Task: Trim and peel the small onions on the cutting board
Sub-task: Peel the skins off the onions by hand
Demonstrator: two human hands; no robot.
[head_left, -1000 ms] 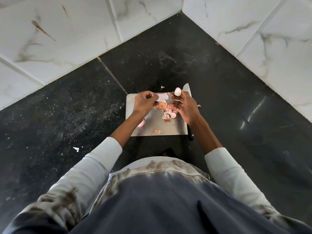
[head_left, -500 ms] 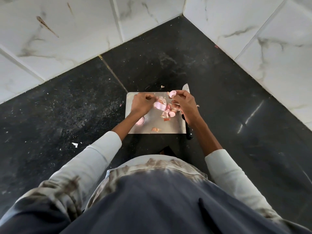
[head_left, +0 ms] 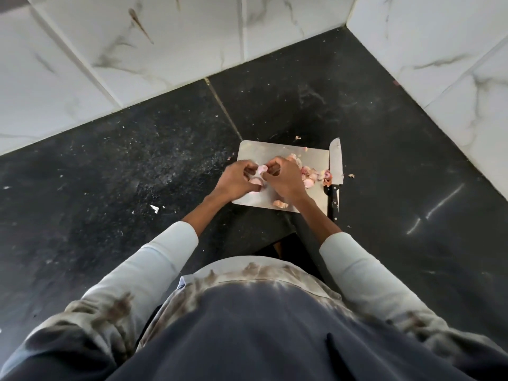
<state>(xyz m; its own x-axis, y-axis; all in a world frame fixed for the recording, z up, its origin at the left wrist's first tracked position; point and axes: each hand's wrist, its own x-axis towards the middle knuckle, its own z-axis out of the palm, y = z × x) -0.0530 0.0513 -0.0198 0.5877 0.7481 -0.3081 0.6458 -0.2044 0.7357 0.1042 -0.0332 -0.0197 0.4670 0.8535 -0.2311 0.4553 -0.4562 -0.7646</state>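
Head view: left hand (head_left: 235,180) and right hand (head_left: 283,179) pinch one onion (head_left: 260,169) with curled fingers.

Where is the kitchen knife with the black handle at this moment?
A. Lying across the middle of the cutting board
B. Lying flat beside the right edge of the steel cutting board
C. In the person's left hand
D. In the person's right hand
B: the kitchen knife with the black handle lies flat along the right edge of the steel cutting board, while both hands pinch a small pink onion and neither touches the knife.
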